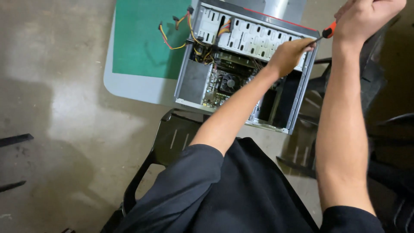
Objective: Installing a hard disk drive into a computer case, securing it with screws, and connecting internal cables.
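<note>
An open desktop computer case (241,56) lies on its side on a table, its motherboard, fan (230,82) and drive cage exposed. My left hand (290,54) rests on the drive cage at the case's far right edge, its fingers pinched around the thin shaft of a screwdriver. My right hand (366,17) grips the orange screwdriver handle (329,30) just right of the case, holding the tool slanted down toward my left hand. The screwdriver's tip is hidden by my fingers.
A green mat (142,39) covers the grey table (129,88) left of the case. Loose yellow and red power cables (172,41) trail from the case onto the mat. A black chair (168,138) stands below the table, over a concrete floor (56,108).
</note>
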